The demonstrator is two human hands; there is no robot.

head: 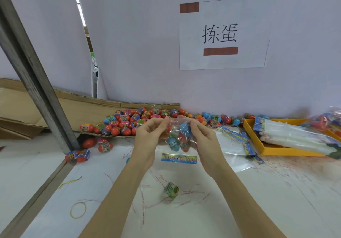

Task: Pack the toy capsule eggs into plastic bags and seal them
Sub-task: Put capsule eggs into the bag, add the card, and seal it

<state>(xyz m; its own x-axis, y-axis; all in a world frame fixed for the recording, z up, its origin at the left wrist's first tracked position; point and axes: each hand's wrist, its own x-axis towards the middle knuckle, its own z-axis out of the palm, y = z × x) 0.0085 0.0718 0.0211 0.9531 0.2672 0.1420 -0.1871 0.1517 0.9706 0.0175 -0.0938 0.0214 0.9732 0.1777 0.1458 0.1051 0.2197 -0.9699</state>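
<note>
The left hand [147, 136] is pinching one top corner of the bag [178, 136], held above the table; the right hand [203, 138] is pinching the other. Thin, slippery film and light eggs [173, 143] sagging inside: best gripped at the mouth.

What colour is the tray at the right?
Yellow tray, clearest in the head view.

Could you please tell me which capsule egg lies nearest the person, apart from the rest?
The green capsule egg, alone among the red strips on the table, nearer than both hands.
</note>
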